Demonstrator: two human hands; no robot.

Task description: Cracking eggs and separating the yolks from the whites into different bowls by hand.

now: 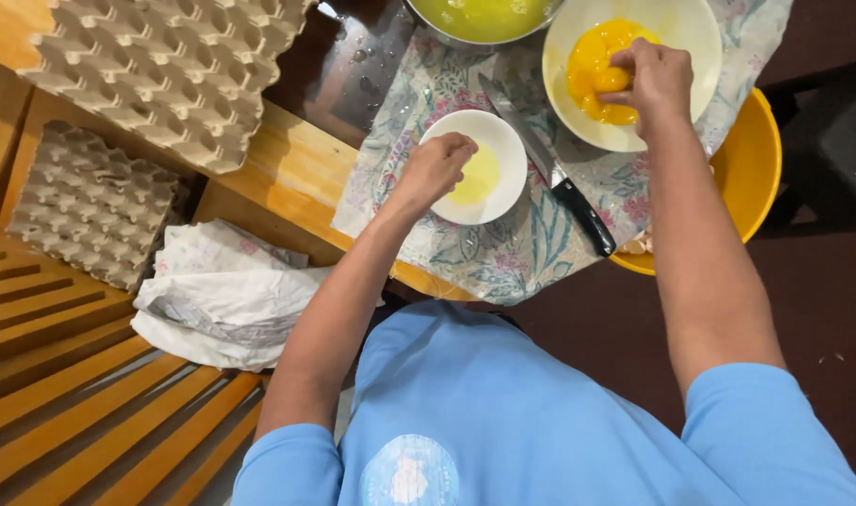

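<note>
Left grip (439,165) curled over small bowl (499,193)

Between bowls: a black-handled knife (552,169) lies slantwise on the floral cloth (503,253), barring the gap between small white bowl (489,169) and yolk bowl (625,66).
Left side: bare wooden worktop (287,169) beside the cloth gives free passage.
Far left: stacked egg trays (156,75) and crumpled plastic bags (222,290) crowd the way.
Right edge: a yellow basin (751,159) juts out under the cloth.

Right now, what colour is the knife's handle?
Black; the knife handle shows best in the head view, lying on the floral cloth.
</note>
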